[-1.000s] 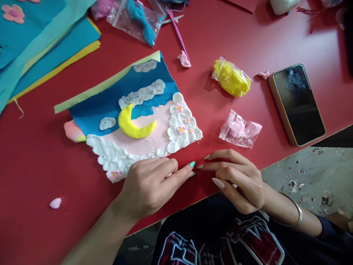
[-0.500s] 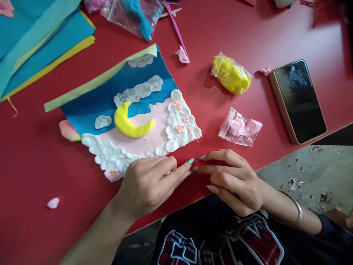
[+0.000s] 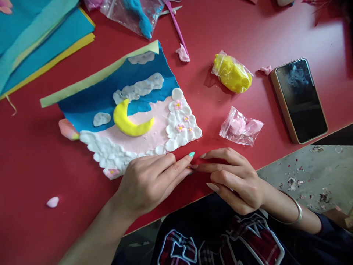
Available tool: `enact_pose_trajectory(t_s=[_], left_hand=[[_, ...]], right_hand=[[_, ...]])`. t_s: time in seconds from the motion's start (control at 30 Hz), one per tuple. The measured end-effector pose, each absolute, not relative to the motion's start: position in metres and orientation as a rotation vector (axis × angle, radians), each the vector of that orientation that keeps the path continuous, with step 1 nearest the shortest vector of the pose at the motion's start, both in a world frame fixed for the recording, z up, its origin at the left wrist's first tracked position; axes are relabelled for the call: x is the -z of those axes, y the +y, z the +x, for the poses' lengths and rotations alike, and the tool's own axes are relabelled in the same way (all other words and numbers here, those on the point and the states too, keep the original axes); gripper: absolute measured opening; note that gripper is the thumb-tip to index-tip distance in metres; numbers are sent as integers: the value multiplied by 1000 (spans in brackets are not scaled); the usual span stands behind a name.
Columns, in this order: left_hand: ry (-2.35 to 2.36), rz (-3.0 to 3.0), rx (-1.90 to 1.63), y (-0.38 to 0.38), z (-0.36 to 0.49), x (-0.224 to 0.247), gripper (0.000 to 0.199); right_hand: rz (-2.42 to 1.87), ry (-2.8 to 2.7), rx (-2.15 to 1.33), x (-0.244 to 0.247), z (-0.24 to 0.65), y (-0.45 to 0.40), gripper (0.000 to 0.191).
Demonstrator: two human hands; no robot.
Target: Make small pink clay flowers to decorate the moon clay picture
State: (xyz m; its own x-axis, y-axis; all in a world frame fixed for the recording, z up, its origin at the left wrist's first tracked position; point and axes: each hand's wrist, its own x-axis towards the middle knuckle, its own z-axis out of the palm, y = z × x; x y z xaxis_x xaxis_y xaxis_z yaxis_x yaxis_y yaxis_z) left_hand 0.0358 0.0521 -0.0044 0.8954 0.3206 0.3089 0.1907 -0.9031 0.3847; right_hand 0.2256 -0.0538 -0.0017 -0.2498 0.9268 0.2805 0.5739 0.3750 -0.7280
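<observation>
My left hand is closed near the table's front edge, fingers pressed together around a tiny pink and yellow bit of clay, mostly hidden by the fingertips. From the other side, a fingertip of my right hand touches that bit; its fingers are spread and grip nothing visible. Just beyond my left hand lies the clay picture, with a blue sky, a yellow crescent moon, white clouds and a bumpy white border. Small pink flowers with yellow centres sit on the border. My left hand covers part of the lower border.
Bags of pink clay and yellow clay lie right of the picture, beside a phone. A pink tool and a bag of blue clay are behind. Coloured sheets lie at far left, a pink clay lump at left.
My hands stay almost in place, with small finger movements at the tips. A yellow spot now shows between the fingertips. The view has shifted slightly.
</observation>
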Motion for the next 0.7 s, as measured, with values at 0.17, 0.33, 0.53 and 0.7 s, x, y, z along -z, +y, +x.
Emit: enact_pose_trajectory(t_s=[0.17, 0.33, 0.53, 0.7], left_hand=[[441, 2706, -503, 53, 36, 4, 29], [446, 2702, -470, 53, 36, 4, 30], [453, 2702, -474, 53, 36, 4, 27], [433, 2673, -495, 53, 36, 4, 26]], right_hand=[[-1288, -1954, -647, 1, 226, -55, 16], [-1280, -1993, -651, 1, 226, -54, 16], [-1282, -2018, -662, 1, 226, -52, 16], [-1267, -2013, -660, 1, 226, -52, 14]])
